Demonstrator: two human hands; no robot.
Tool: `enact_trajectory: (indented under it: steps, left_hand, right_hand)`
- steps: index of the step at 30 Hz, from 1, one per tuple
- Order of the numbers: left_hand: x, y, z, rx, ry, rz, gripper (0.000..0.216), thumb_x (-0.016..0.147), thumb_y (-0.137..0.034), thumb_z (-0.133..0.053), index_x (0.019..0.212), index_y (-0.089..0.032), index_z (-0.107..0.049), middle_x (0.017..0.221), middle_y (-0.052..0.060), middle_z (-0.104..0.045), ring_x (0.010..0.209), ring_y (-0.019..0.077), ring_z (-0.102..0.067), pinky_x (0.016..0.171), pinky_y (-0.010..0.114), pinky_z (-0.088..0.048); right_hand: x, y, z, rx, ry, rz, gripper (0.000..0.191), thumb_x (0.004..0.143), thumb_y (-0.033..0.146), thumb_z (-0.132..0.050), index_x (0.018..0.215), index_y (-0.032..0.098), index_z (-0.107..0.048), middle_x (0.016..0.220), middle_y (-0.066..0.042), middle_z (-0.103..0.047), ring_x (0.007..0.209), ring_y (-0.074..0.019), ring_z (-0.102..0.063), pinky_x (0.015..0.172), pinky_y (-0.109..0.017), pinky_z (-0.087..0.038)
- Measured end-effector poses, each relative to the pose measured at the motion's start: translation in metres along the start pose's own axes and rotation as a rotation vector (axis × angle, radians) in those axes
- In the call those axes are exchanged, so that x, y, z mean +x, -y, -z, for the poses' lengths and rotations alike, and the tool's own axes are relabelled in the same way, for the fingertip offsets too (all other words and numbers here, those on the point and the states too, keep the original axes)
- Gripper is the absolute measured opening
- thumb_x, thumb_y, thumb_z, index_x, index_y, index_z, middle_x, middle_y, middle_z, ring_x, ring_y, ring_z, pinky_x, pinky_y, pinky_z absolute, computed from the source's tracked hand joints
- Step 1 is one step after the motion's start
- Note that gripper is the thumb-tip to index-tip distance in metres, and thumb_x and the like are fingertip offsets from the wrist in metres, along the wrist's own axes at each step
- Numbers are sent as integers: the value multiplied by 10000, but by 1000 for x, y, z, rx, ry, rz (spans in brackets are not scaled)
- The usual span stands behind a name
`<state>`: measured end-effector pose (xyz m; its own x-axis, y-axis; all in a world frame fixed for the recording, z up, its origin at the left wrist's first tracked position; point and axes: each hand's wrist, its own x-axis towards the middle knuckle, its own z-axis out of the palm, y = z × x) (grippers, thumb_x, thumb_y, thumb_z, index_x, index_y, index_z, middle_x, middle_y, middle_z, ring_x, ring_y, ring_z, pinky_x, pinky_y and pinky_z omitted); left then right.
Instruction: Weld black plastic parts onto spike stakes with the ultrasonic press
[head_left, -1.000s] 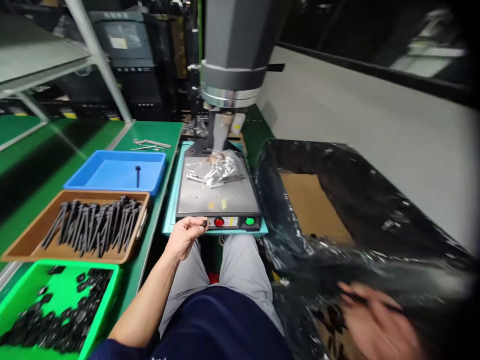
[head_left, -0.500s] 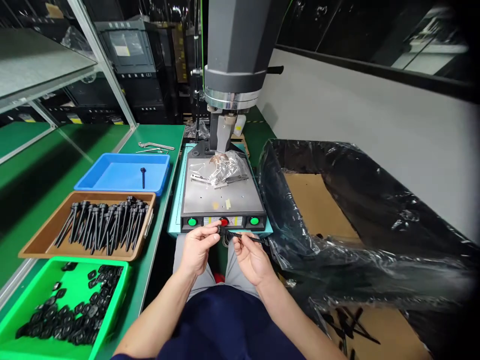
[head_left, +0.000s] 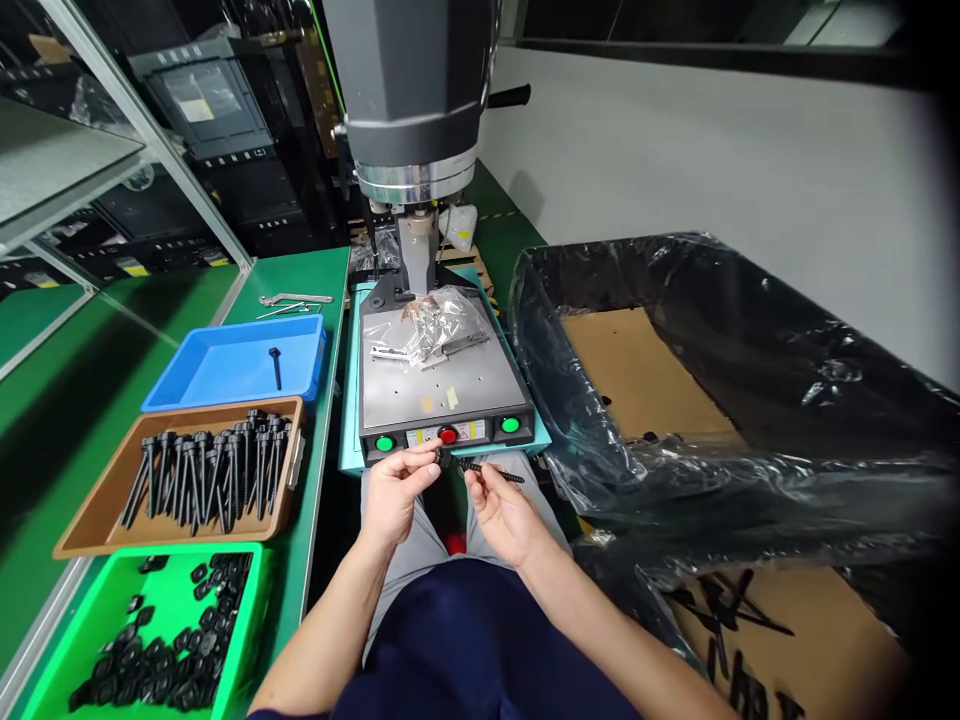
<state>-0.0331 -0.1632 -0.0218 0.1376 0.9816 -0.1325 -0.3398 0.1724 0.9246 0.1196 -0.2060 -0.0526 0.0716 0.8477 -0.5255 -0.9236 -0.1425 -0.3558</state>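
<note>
In front of the press, my left hand (head_left: 392, 497) pinches a small black plastic cap (head_left: 440, 457) between thumb and fingertips. My right hand (head_left: 508, 517) is closed on a black threaded plastic rod (head_left: 513, 478), its tip pointing right. A narrow gap seems to lie between the cap and the rod's left end. Several similar black rods with heads (head_left: 217, 470) fill the brown tray (head_left: 97, 535) to my left. Loose black caps (head_left: 150, 660) lie in the green tray (head_left: 262, 600) nearest me, and the blue tray (head_left: 187, 375) holds one rod.
A grey press head (head_left: 412, 80) hangs over a metal plate (head_left: 405, 400) bearing a crumpled clear bag (head_left: 439, 325). Two green buttons and a red button (head_left: 448, 435) line its front. Wrenches (head_left: 296, 299) rest behind the trays. Black-lined boxes (head_left: 720, 470) stand at right.
The view has shifted. The cap and rod, close together or touching before, now look slightly apart. Both hands keep their grips.
</note>
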Motion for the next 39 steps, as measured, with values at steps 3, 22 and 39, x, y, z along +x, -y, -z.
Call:
enact_trajectory:
  steps: [3,22,39]
  left_hand:
    - [1,-1,0,54,24,-2,173,633,-215,-837,774,-173,-745,1086,131,-730,1133,292,-633,1004,480,-463]
    - [25,0,-12,407,104,-176,181,780,-318,-716,863,-157,-711,1081,139,-717,1034,252,-659,918,409,-503]
    - [102,-12,7,179,-340,-66,486,715,-429,-772,1107,-170,-649,1122,113,-649,974,194,-626,818,310,-506]
  right_hand:
    - [1,0,2,-21,-25,-21,226,616,176,-892,693,165,-680,704,-17,-722,665,-116,-711,573,-123,-587]
    - [5,20,3,-990,246,475,285,831,489,-675,891,212,-704,876,-63,-702,782,-185,-653,674,-276,-540]
    - [102,59,-36,-682,167,237,503,637,470,-833,995,170,-648,807,-34,-677,605,-132,-599,549,-245,-470]
